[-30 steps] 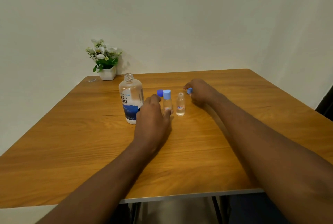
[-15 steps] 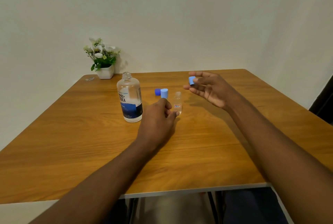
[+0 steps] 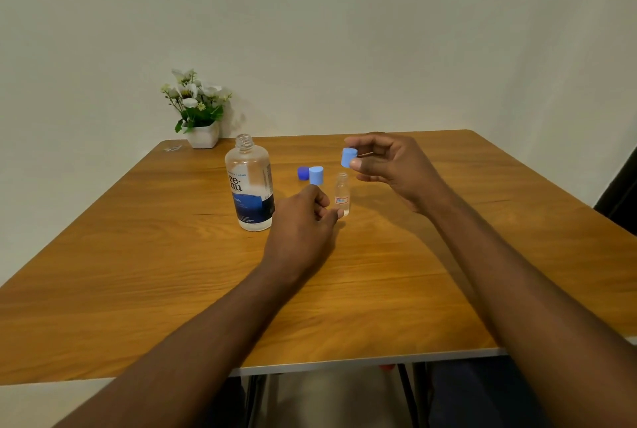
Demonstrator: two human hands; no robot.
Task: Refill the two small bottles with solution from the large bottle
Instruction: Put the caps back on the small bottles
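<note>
Wooden table [image 3: 138, 272], items near to far.
1. Left hand [image 3: 303, 224]: fingers curled against the small bottles. Cannot tell whether it grips either.
2. Open small bottle [image 3: 342, 191]: centre, upright, uncapped.
3. Capped small bottle [image 3: 316, 175]: just left, body hidden by the hand.
4. Large bottle [image 3: 251, 186]: left, upright, neck open.
5. Right hand [image 3: 389, 169]: pinches a light blue cap [image 3: 349, 157] above the open bottle.
6. Dark blue cap [image 3: 302, 173]: lying beyond.

Risk: a cap pressed on crooked could topple the light open bottle and spill it.

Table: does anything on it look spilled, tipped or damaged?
Nothing stands out. The large bottle and the open small bottle stand upright, no puddle shows on the table, and the right hand pinches a light blue cap.
</note>
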